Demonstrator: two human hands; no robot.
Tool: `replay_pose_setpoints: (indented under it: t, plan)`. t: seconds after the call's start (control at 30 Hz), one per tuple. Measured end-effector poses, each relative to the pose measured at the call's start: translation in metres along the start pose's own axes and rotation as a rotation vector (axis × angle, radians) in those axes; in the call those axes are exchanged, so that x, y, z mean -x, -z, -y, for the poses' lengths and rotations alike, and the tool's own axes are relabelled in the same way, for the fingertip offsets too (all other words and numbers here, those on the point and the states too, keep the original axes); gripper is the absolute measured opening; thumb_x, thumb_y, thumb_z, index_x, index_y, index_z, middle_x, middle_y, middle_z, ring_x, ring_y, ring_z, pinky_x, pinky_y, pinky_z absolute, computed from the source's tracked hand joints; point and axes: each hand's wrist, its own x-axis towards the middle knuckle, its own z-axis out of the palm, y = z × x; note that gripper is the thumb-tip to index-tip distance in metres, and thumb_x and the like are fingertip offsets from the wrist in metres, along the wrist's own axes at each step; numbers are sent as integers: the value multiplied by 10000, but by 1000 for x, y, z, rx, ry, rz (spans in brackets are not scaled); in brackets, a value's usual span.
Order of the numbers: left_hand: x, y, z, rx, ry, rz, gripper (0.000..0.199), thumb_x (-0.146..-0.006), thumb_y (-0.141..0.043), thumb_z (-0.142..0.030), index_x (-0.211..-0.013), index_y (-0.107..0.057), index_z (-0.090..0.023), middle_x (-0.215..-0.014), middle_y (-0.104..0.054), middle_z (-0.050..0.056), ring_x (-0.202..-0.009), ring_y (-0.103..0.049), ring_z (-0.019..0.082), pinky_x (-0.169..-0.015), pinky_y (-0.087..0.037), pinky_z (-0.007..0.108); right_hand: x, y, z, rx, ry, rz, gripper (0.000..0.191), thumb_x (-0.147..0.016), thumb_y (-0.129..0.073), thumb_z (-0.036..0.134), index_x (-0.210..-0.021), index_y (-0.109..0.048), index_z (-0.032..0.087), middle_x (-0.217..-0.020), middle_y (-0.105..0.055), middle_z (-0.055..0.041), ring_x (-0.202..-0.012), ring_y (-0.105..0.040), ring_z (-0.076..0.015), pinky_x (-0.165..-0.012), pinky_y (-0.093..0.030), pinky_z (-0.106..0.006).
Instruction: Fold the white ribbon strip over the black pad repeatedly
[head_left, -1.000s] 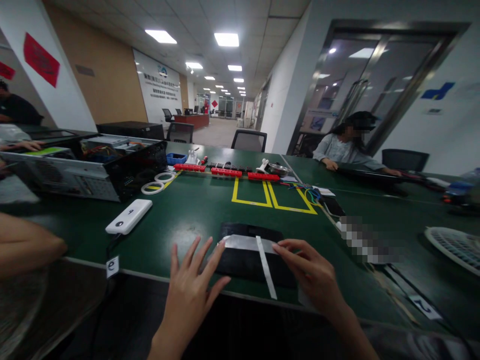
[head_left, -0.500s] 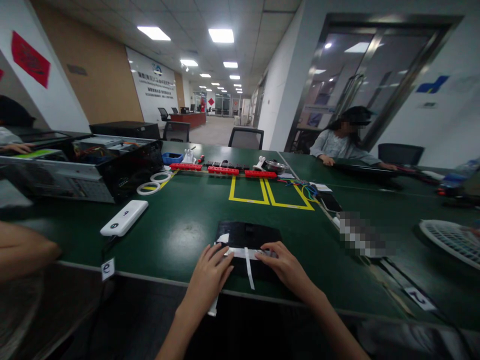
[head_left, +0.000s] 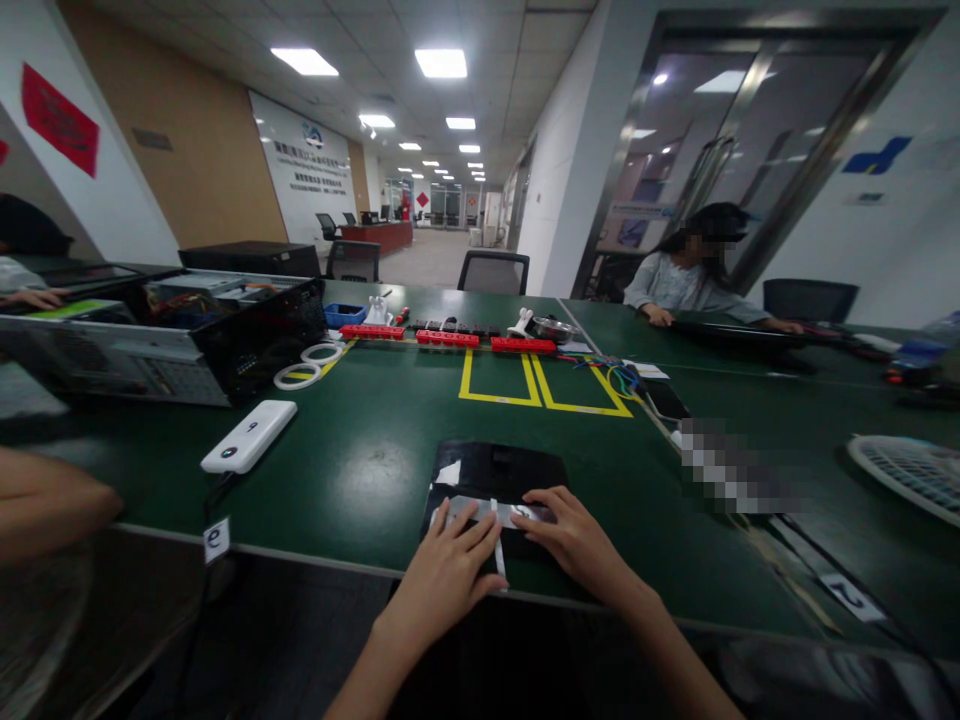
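A black, flat plastic piece (head_left: pixel 517 468) lies on the table in front of me, with a white patch (head_left: pixel 448 474) at its upper left. Across it runs a silvery strip (head_left: pixel 474 510), crossed by a narrow white strip (head_left: pixel 501 563) that reaches down to the table. My left hand (head_left: pixel 454 562) lies with fingers stretched over the left and middle of the silvery strip. At the strip's right end rest the fingertips of my right hand (head_left: pixel 574 535), its fingers apart. Both hands touch the piece from above and partly cover it.
To the left are a white power bank (head_left: pixel 249 436), white rings (head_left: pixel 298 375) and an opened computer case (head_left: pixel 217 345). Red blocks (head_left: pixel 448 338) line the back, behind yellow tape outlines (head_left: pixel 501 398). A white mesh item (head_left: pixel 911 475) lies right. Other people sit at both sides.
My left hand has moved right and toward me along the silvery strip. The strip end that hung below my left hand no longer shows. My right hand has hardly shifted.
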Motion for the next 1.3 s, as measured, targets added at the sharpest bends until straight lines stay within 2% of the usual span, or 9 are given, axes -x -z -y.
replay_pose_setpoints:
  t: [0.23,0.43,0.57,0.73,0.83,0.93,1.03,1.17,1.3]
  plan:
    - [0,-2,1,16,20,14,499,-860,-573,-403,-1319,-469,-236,-1320,-559,63,-1271,-434,278,-1057,-306,559,7,1,2,8,-45,62,374,-872,-529,277,-1236,-565,356,-1163,-601,-84,-1027,-521,-231,-841,-450,-431]
    - [-1,-5,0,-16,26,-4,476,-870,-553,-417,-1305,-488,-235,-1308,-567,75,-1261,-443,277,-1045,-319,561,13,-7,1,15,-64,46,390,-881,-517,293,-1264,-537,366,-1193,-583,-78,-1065,-495,-239,-892,-421,-455]
    - [-1,-7,-3,-9,38,-15,448,-870,-559,-398,-1283,-510,-230,-1298,-576,77,-1249,-455,284,-1049,-309,561,11,-3,2,1,-76,71,371,-879,-521,293,-1243,-561,353,-1192,-580,-82,-1074,-496,-241,-904,-417,-464]
    - [1,4,1,92,31,-28,570,-883,-552,-336,-1401,-339,-228,-1350,-527,92,-1261,-455,243,-1050,-327,533,5,10,2,-92,-88,137,325,-880,-521,305,-1194,-601,330,-1175,-589,-79,-1072,-519,-222,-909,-431,-441]
    - [6,17,16,173,71,-93,550,-910,-505,-283,-1419,-298,-255,-1363,-515,77,-1246,-477,192,-1071,-316,484,-2,18,2,-161,-116,125,296,-897,-484,279,-1154,-629,282,-1139,-607,-77,-1040,-547,-199,-898,-454,-401]
    - [13,24,42,177,176,-189,397,-923,-469,-272,-1321,-465,-273,-1298,-578,49,-1202,-523,184,-1072,-322,466,-14,23,9,-177,-171,41,308,-904,-450,234,-1159,-624,228,-1112,-616,-86,-1013,-564,-189,-891,-468,-376]
    - [21,21,70,127,279,-255,304,-926,-452,-286,-1193,-587,-234,-1224,-631,64,-1149,-567,199,-1044,-360,456,-34,24,27,-152,-187,12,313,-895,-457,204,-1167,-612,200,-1133,-609,-94,-1049,-552,-202,-918,-459,-381]
    - [29,9,92,72,377,-286,290,-917,-453,-282,-1150,-606,-205,-1168,-662,81,-1103,-599,211,-1022,-368,473,-61,6,61,-99,-102,88,352,-884,-507,251,-1225,-559,185,-1236,-561,-117,-1156,-492,-239,-978,-409,-416]
    - [32,4,94,63,406,-279,312,-920,-444,-279,-1196,-569,-207,-1179,-654,89,-1106,-596,207,-1026,-345,489,-79,-26,83,-70,-13,184,511,-855,-545,420,-1324,-452,241,-1387,-445,-113,-1277,-375,-307,-1016,-332,-533]
